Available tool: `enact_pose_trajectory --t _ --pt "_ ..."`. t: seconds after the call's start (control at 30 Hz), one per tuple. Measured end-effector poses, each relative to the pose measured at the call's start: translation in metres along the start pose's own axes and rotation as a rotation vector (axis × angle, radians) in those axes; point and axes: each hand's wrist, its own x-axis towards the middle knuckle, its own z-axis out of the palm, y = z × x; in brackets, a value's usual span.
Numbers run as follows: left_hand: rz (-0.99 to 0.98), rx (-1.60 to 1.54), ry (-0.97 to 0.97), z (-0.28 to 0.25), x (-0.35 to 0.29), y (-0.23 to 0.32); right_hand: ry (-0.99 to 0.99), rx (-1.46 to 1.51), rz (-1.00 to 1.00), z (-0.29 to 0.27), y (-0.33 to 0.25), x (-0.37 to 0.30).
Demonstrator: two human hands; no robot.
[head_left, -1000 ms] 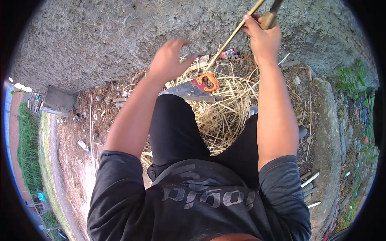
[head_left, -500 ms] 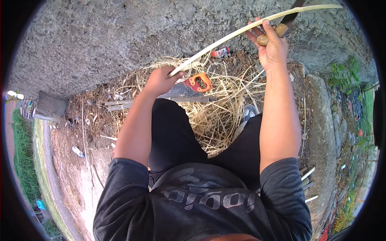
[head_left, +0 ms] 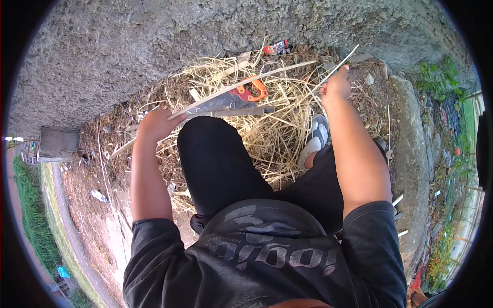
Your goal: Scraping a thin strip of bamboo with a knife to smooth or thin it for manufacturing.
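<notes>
My left hand [head_left: 160, 124] is closed on a long pale strip [head_left: 241, 83], apparently split bamboo or cane. The strip slants up to the right, and its other end [head_left: 122, 148] sticks out behind the hand. Farther right, my right hand [head_left: 336, 86] has its fingers closed at a thinner pale strip [head_left: 343, 60] that points up toward the wall. Its fingertips are partly hidden. Below the long strip lies a handsaw with an orange-and-red handle [head_left: 250, 91] and a grey blade [head_left: 215, 103]. I cannot make out the wooden-handled knife clearly now.
A heap of pale shavings [head_left: 272, 138] spreads between my legs, beside my shoe [head_left: 316, 136]. A rough grey wall [head_left: 205, 31] rises ahead, with a red packet [head_left: 276, 48] at its foot. Flat wood pieces [head_left: 246, 111] lie by the saw. A concrete ledge [head_left: 411, 133] runs along the right.
Both hands have come down, the left also moving leftward, and the long strip is lower. My right hand has left the long strip; the knife seen in it before no longer shows clearly.
</notes>
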Motion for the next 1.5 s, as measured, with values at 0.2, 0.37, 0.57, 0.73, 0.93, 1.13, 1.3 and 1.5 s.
enact_pose_trajectory --t 0.2,0.37,0.57,0.73,0.93,1.13,1.3,1.5 --pt "-0.198 -0.038 0.011 -0.014 -0.053 -0.041 -0.404 -0.319 -0.217 0.029 0.070 -0.036" --pt "-0.206 -0.035 0.028 -0.013 -0.070 -0.082 -0.654 -0.772 -0.576 0.038 0.133 -0.068" --pt "-0.224 -0.046 -0.023 -0.006 -0.066 -0.060 -0.957 -0.872 -0.818 0.014 0.149 -0.101" --pt "-0.267 -0.024 -0.166 -0.027 -0.054 -0.040 -1.088 -0.984 -1.000 0.016 0.154 -0.094" --pt "-0.235 0.000 -0.117 -0.007 -0.049 -0.040 -0.730 -1.283 -0.557 0.011 0.170 -0.018" --pt "-0.239 -0.022 -0.104 -0.012 -0.042 -0.042 -0.808 -1.084 -0.748 0.018 0.174 -0.047" --pt "-0.225 -0.005 -0.112 -0.017 -0.042 -0.041 -1.011 -1.134 -0.939 0.015 0.179 -0.048" --pt "-0.221 -0.030 -0.127 0.002 -0.039 -0.038 -0.589 -1.299 -0.568 0.011 0.172 0.013"
